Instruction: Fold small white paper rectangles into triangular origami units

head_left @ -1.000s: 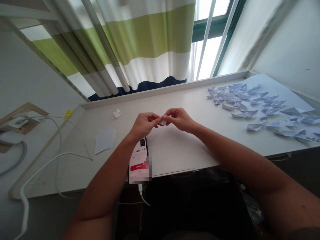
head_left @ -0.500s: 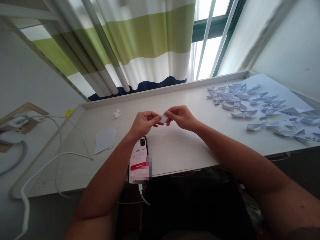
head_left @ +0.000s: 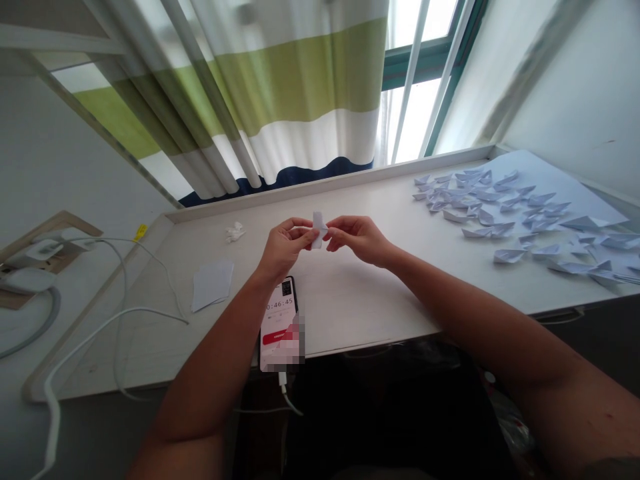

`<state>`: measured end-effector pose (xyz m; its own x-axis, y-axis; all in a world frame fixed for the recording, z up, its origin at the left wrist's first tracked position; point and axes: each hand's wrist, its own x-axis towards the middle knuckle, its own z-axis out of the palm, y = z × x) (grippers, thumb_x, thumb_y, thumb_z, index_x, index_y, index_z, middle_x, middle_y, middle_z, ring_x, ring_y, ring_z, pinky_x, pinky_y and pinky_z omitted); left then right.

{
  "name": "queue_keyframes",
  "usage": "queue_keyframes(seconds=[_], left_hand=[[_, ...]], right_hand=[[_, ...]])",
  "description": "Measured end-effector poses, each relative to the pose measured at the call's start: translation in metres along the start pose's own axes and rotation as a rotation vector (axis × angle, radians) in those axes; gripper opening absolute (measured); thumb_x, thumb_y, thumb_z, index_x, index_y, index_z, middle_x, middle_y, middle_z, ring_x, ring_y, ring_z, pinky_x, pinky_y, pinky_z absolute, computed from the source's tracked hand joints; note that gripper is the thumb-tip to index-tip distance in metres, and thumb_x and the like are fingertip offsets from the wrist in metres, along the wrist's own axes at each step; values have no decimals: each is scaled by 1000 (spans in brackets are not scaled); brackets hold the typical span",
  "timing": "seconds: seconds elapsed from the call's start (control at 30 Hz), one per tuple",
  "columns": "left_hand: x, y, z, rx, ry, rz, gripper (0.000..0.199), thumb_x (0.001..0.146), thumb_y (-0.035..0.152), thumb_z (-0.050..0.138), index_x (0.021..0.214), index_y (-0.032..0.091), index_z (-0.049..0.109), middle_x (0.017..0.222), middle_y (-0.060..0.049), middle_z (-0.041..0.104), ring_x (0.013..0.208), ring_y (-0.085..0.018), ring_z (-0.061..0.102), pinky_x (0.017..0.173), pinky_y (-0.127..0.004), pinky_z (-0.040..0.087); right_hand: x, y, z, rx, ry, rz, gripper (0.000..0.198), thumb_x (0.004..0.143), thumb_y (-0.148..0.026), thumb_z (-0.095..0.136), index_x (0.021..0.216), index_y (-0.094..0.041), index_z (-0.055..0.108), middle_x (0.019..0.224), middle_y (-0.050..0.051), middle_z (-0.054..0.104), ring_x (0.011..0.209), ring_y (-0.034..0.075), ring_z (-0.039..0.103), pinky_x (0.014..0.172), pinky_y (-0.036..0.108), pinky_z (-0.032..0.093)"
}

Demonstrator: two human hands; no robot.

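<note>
A small piece of folded white paper [head_left: 317, 220] is held up over the middle of the desk, its long side roughly upright. My left hand [head_left: 286, 245] pinches it between thumb and fingers from the left. From the right, the fingertips of my right hand [head_left: 361, 239] close on a small pointed flap at its edge. Many folded paper boats [head_left: 487, 193] lie spread over the right side of the desk. A short stack of white paper sheets [head_left: 213, 285] rests to the left of my left forearm.
A phone [head_left: 280, 327] showing a timer lies at the desk's front edge, with a charging cable plugged in. Crumpled white paper [head_left: 234, 231] sits at the back left. White cables [head_left: 120, 310] loop across the left side from a power strip [head_left: 40, 253]. A large white sheet [head_left: 530, 167] lies under some boats.
The paper has turned in my fingers and now stands upright, showing more of its length. My right hand has shifted slightly, its fingers now at the paper's right edge.
</note>
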<state>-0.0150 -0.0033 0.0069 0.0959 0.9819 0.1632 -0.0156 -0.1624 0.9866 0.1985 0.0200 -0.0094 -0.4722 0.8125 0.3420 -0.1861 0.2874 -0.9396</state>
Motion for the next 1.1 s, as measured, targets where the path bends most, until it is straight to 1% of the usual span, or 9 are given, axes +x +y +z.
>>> queue_keyframes(seconds=[0.1,0.27,0.37,0.5,0.7,0.77,0.93,1.0,1.1], left_hand=[[-3,3,4,-5,-4,-4,49,64,46,104,89,18,73,76,-2,79,68,-16,72,69,-30,57],[-8,8,6,89,-113,2,39,78,50,96,88,15,81,86,-10,83,84,-23,81,84,-38,64],[-9,8,5,77,-157,-12,42,83,56,91,92,15,83,92,-12,85,88,-25,83,88,-40,66],[-7,8,4,56,-131,-17,49,78,59,94,91,13,81,91,-13,85,85,-24,82,85,-38,66],[-6,11,3,-56,-108,-96,56,72,55,100,98,14,71,86,-10,84,80,-24,83,82,-38,67],[-6,12,2,-79,-109,-117,62,71,55,101,105,15,68,84,-8,83,79,-24,83,82,-39,67],[-5,12,1,-115,-73,-135,81,73,52,100,135,21,59,87,-3,84,79,-23,84,82,-37,68],[-4,11,1,-128,-29,-121,72,73,55,99,125,22,63,88,-2,83,81,-22,84,83,-36,68],[-4,9,1,-109,-2,-91,59,72,61,98,98,19,65,88,-3,82,83,-22,84,85,-37,69]], right_hand=[[0,0,2,5,-1,-13,49,85,-61,89,103,-16,80,93,7,83,81,17,77,80,36,67],[-1,3,3,-56,29,-21,47,83,-60,91,98,-17,80,85,5,80,76,16,73,75,35,64],[-1,5,2,-88,33,-45,44,84,-59,90,96,-18,79,80,3,77,73,15,70,72,35,62],[-1,6,1,-79,7,-53,42,86,-56,90,96,-18,78,78,2,75,73,16,69,72,35,60],[-2,4,1,-65,-30,-40,44,81,-48,95,108,-17,80,92,5,80,85,19,76,79,38,64],[-2,2,0,-79,-32,-43,41,83,-47,93,108,-17,81,95,6,81,86,20,76,81,39,65],[-3,-1,1,-169,0,-73,34,90,-47,85,108,-19,83,101,8,82,86,19,75,81,38,64],[-3,-1,1,-201,30,-76,35,90,-49,86,109,-19,83,100,7,82,86,19,74,79,37,63],[-3,1,2,-228,61,-71,34,89,-49,86,103,-18,83,93,7,81,81,18,72,75,36,62]])
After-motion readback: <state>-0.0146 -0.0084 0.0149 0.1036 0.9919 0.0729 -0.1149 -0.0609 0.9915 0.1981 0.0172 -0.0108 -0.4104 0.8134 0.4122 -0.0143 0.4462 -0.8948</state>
